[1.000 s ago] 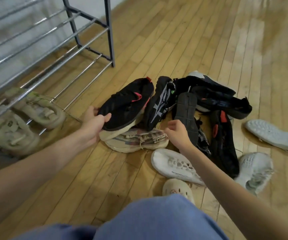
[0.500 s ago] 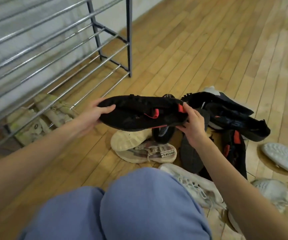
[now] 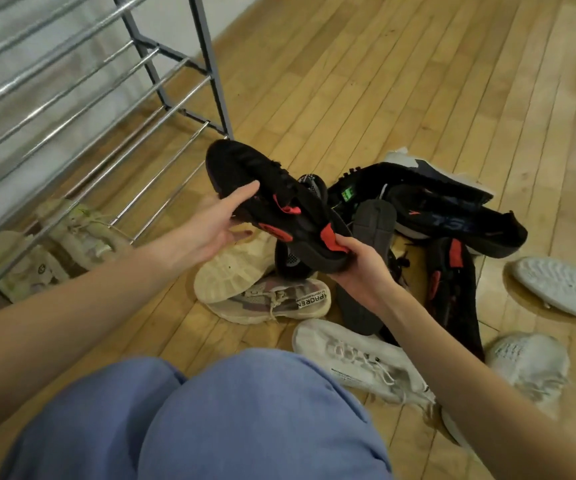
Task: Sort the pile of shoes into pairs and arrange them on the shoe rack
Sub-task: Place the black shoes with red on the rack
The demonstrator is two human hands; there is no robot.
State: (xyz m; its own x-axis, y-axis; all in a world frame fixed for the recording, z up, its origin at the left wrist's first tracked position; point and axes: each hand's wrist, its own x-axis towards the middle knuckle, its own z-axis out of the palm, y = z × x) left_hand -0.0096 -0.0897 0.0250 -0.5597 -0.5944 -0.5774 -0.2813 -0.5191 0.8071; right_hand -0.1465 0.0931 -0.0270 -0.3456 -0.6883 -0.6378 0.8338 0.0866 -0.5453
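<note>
Black knit with red tabs, the sneaker hangs above the pile of shoes, tilted toe-up toward the shoe rack. The right hand curls its fingers round the heel by the red pull tab; the left hand lies open under the midsection, fingers straight and touching the side. Bare wooden floor spreads beyond the pile. A pale pair of sneakers sits under the rack's lowest bars.
</note>
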